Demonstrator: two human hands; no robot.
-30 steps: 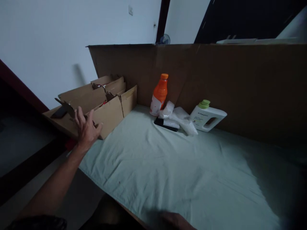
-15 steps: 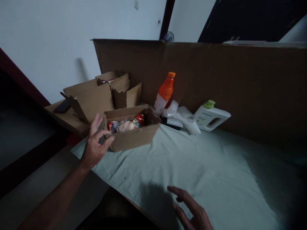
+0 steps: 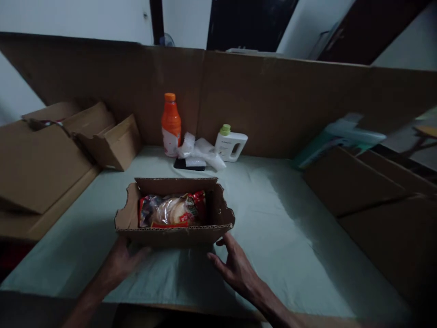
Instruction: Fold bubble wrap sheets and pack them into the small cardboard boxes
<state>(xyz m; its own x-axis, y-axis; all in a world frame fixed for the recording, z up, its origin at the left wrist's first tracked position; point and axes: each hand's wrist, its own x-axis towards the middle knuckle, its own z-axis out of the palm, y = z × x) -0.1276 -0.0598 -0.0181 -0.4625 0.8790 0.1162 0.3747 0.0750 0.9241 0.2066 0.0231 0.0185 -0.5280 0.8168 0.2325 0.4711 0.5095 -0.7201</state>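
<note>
Open cardboard box (image 3: 174,237) on the green cloth (image 3: 273,205), its walls presumably there to contain the red-trimmed packet (image 3: 170,212); left hand (image 3: 119,263) at the box's eight o'clock, thumb spread, blurred, hold indeterminable; right hand (image 3: 236,266) at four o'clock, fingers parted, gripping nothing visible, perhaps steadying a corner.

You can't really read a single word here for sure, tbh. Your white jug (image 3: 224,146) has a dark line of lettering near the top, but it's way too small. Printing on your clear-and-red packet (image 3: 170,212) is mush, same with the markings on your orange bottle (image 3: 171,122) and teal container (image 3: 324,142).
</note>
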